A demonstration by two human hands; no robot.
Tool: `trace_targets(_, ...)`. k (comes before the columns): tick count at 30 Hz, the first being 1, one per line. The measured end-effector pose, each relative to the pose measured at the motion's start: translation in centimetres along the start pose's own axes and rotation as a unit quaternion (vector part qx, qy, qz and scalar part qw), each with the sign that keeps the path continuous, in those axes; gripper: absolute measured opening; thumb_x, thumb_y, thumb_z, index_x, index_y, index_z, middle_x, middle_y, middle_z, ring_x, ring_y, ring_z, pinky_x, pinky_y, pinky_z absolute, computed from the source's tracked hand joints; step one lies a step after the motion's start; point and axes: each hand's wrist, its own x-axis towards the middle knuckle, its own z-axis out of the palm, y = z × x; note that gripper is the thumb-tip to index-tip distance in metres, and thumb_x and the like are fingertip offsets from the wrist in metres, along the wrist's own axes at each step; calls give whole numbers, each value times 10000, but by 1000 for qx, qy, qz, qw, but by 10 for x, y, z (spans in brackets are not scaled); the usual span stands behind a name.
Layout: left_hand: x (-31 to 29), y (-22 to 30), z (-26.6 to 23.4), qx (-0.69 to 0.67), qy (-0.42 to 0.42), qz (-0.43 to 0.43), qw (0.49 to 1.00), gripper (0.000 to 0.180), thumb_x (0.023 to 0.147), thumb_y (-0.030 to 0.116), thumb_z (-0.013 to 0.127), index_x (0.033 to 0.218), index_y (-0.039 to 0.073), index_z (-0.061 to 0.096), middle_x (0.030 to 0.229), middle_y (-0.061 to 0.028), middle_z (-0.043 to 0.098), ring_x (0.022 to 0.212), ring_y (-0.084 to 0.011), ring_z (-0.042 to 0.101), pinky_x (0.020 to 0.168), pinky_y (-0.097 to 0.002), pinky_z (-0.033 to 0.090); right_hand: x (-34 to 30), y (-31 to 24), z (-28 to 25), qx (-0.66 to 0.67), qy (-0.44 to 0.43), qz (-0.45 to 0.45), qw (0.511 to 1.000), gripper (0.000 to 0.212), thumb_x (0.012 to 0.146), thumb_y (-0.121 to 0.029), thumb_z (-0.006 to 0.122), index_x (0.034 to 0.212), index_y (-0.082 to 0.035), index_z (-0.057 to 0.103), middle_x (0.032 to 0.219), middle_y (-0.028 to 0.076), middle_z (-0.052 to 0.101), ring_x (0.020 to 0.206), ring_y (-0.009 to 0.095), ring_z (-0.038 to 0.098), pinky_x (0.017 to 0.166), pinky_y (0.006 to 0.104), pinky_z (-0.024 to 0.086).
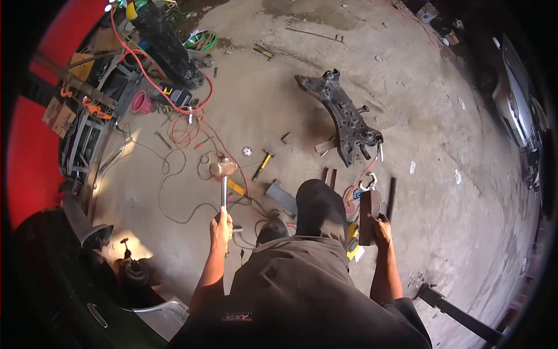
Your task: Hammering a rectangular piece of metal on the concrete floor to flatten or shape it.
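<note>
My left hand [221,230] is closed around the handle of a sledgehammer [224,170], its blocky, brassy-looking head raised up and away from me. In my right hand [382,231] is a dark, rust-brown metal piece [367,218], long and flat-sided, gripped along its right edge. Beyond my knees a black metal car subframe [344,116] lies on the concrete floor. Close past the metal piece are a pale C-shaped clamp [369,181] and a dark bar [392,198]. A yellow-and-black hammer [263,166] lies on the floor ahead of my left hand.
Cables and a red hose [213,99] snake across the floor at left. A black gas cylinder [168,43] leans near a pink bucket [141,103]. Grey channel steel [281,198] lies by my feet. A dark beam [459,314] juts in at lower right; cars flank both sides.
</note>
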Motion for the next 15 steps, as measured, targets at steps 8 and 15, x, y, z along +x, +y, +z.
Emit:
trace_targets(8, 138, 77, 60, 23, -8, -90, 996, 542, 981, 557, 480, 717, 85, 520, 500, 36, 398, 365, -81, 369, 354, -260, 297, 204, -86, 109, -138, -11, -123, 983, 467, 776, -175, 683, 1169, 38, 548, 923, 103, 622, 773, 191, 590, 639, 351, 496)
trace_targets(15, 267, 56, 106, 314, -49, -99, 943, 578, 1034, 484, 346, 754, 36, 582, 596, -90, 556, 458, -246, 507, 504, -400, 448, 400, -54, 254, -182, -140, -200, 952, 508, 682, -392, 815, 958, -19, 610, 801, 133, 653, 753, 318, 635, 711, 418, 500)
